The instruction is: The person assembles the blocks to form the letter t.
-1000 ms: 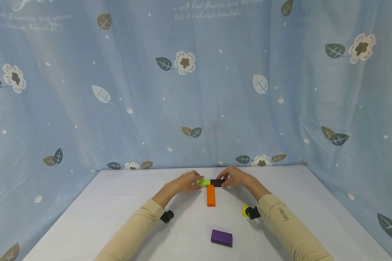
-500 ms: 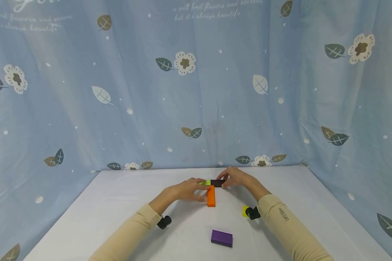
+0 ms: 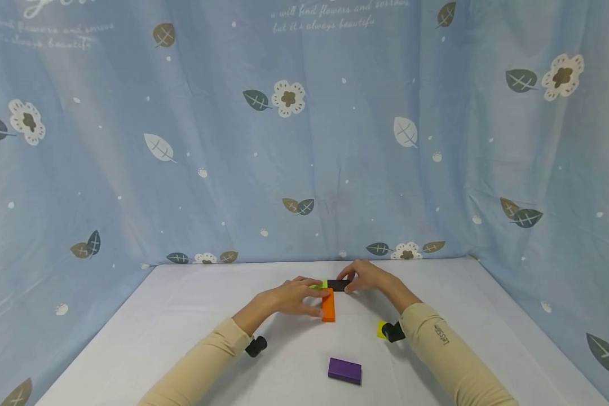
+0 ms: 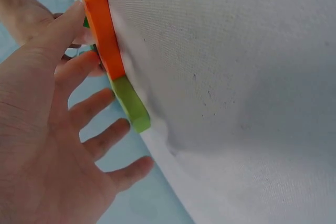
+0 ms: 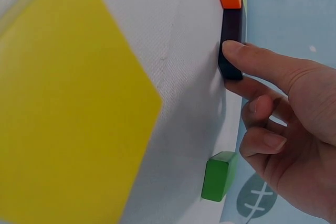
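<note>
A lime-green block and a black block lie end to end near the back of the table. An orange block meets them at their junction, pointing toward me. My left hand reaches over the lime block, its thumb and index finger touching the left side of the orange block; its other fingers are spread. With thumb and index finger my right hand pinches the black block at its right end. In the right wrist view, a green block stands beside my right hand.
A purple block lies near the front of the white table. A yellow block is close to the right wrist camera, partly hidden in the head view. Behind the table hangs a blue curtain.
My left hand has left the left end of the lime block and moved right and nearer, to the orange block. The right hand and the blocks look unmoved.
</note>
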`<state>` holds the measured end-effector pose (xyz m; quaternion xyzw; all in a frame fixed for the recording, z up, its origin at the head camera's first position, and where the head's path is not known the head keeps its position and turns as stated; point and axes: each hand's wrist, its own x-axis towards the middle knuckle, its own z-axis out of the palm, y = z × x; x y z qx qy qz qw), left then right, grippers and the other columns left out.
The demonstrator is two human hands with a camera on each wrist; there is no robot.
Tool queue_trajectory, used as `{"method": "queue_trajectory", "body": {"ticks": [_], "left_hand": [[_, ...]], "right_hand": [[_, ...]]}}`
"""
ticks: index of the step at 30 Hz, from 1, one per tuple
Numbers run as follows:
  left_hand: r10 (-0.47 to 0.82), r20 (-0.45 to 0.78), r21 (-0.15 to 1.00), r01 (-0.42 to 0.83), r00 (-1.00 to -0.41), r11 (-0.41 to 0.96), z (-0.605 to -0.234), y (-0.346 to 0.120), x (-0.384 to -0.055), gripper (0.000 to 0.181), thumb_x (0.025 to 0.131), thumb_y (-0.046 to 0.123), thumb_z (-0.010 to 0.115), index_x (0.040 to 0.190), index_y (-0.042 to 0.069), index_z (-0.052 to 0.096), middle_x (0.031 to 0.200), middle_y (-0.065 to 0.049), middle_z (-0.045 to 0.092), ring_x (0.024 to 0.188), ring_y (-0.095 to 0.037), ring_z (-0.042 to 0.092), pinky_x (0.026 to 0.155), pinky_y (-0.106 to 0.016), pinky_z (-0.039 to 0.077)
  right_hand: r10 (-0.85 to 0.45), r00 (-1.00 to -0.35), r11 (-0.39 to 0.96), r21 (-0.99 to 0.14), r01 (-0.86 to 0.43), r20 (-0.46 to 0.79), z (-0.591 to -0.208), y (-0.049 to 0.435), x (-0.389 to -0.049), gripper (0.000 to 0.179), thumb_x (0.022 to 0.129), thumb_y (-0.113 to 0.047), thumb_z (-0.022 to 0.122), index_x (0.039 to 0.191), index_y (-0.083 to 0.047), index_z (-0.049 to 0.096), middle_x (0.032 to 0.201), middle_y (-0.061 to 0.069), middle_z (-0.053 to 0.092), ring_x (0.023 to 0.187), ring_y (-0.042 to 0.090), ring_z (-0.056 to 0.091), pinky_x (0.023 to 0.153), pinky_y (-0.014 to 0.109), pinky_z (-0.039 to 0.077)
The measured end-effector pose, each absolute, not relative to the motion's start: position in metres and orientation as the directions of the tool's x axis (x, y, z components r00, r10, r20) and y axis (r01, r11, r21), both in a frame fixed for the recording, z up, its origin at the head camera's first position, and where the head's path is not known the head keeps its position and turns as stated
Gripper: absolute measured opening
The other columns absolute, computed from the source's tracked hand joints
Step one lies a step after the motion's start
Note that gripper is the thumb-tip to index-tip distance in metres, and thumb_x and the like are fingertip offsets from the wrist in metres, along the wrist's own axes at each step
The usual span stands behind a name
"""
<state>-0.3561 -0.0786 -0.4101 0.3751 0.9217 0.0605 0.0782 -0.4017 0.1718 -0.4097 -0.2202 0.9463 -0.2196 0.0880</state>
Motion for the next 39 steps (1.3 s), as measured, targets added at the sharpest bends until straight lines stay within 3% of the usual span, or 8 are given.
{"method": "queue_trajectory", "body": {"ticks": [13, 24, 39], "left_hand": [[0.696, -0.079, 0.165, 0.679, -0.714, 0.715, -0.4106, -0.0753, -0.3552, 0.06, 0.087, 0.058, 0.064, 0.141, 0.032, 0.054, 0.153, -0.002, 0.045, 0.137, -0.028, 0.041, 0.105, -0.057, 0.041], [0.697, -0.077, 0.17, 0.68, -0.712, 0.713, -0.4116, -0.075, -0.3545, 0.063, 0.086, 0.058, 0.066, 0.141, 0.03, 0.054, 0.153, -0.002, 0.044, 0.137, -0.028, 0.041, 0.11, -0.049, 0.041], [0.682, -0.085, 0.189, 0.66, -0.726, 0.727, -0.4114, -0.0737, -0.353, 0.065, 0.085, 0.059, 0.066, 0.142, 0.031, 0.053, 0.155, -0.001, 0.042, 0.14, -0.028, 0.039, 0.112, -0.052, 0.039]], "right_hand": [[-0.451, -0.889, 0.809, -0.454, -0.373, -0.074, -0.4105, 0.1715, -0.4025, 0.032, 0.081, -0.014, 0.079, 0.112, -0.02, 0.074, 0.091, -0.002, 0.068, 0.081, 0.015, 0.054, 0.07, 0.027, 0.044], [-0.464, -0.882, 0.801, -0.464, -0.378, -0.082, -0.4108, 0.1719, -0.4021, 0.033, 0.083, -0.013, 0.078, 0.116, -0.017, 0.073, 0.094, 0.001, 0.069, 0.083, 0.018, 0.055, 0.07, 0.025, 0.045], [-0.481, -0.876, 0.798, -0.437, -0.416, -0.044, -0.4122, 0.1739, -0.3994, 0.033, 0.084, -0.013, 0.076, 0.117, -0.017, 0.073, 0.095, 0.001, 0.069, 0.083, 0.016, 0.053, 0.07, 0.027, 0.044]]}}
